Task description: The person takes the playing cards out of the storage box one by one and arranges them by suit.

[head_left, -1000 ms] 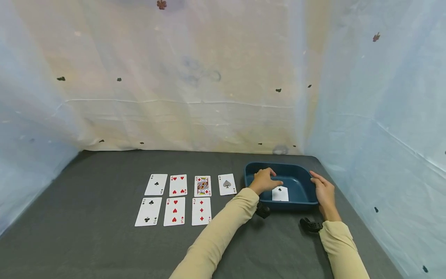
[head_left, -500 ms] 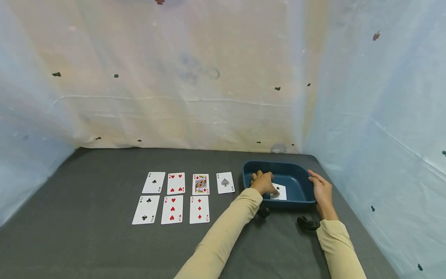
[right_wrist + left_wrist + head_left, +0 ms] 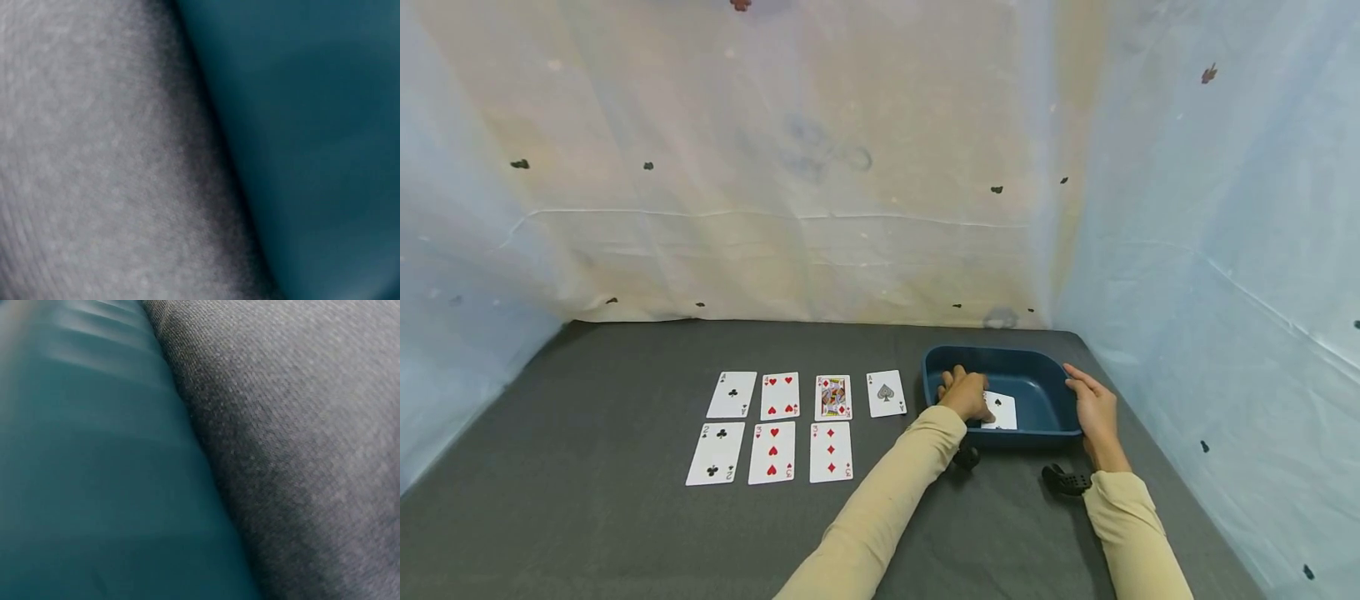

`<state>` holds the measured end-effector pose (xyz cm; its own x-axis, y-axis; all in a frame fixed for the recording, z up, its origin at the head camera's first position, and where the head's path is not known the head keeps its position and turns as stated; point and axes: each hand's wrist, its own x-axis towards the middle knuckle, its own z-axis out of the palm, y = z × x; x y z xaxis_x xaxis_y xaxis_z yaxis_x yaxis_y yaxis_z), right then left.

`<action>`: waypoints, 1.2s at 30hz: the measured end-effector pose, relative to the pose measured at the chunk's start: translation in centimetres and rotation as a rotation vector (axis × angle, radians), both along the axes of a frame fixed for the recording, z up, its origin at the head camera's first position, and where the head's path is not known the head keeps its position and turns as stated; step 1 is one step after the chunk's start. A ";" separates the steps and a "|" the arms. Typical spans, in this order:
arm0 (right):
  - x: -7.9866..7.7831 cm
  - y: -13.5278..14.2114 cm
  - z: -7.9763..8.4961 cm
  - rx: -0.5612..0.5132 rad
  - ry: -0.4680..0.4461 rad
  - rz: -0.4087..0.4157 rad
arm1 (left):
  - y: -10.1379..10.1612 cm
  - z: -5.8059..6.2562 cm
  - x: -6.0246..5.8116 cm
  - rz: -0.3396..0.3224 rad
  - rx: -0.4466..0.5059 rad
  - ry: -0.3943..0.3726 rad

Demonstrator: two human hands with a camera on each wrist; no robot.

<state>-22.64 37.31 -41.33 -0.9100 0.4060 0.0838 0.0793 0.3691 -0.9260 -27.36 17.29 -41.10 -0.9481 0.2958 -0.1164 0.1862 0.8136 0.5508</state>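
A dark blue plastic bin (image 3: 1022, 435) stands at the right of the table, and a white playing card with a spade (image 3: 1004, 408) lies in its front part. My left hand (image 3: 966, 395) reaches down inside the bin's left half, its thumb over the card's left edge and its fingers curled beside it; their tips are partly hidden. My right hand (image 3: 1097, 414) grips the bin's right rim between thumb and fingers. In the left wrist view the bin's outer wall (image 3: 112, 475) fills the left side; in the right wrist view the wall (image 3: 312, 137) fills the right. Neither wrist view includes fingers.
Left of the bin, playing cards lie face up in two rows. The back row has the ace of clubs (image 3: 732, 395), four of hearts (image 3: 780, 397), king of diamonds (image 3: 833, 398) and ace of spades (image 3: 886, 394). In front are the two of clubs (image 3: 716, 454), three of hearts (image 3: 772, 452) and three of diamonds (image 3: 831, 452).
My left hand has lowered into the bin, and its thumb has come down onto the spade card's left edge. The right hand keeps its grip on the rim.
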 end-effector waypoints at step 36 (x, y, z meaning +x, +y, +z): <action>0.1 -0.1 0.1 -0.002 0.006 -0.009 | 0.0 1.1 -0.4 0.032 0.296 -0.032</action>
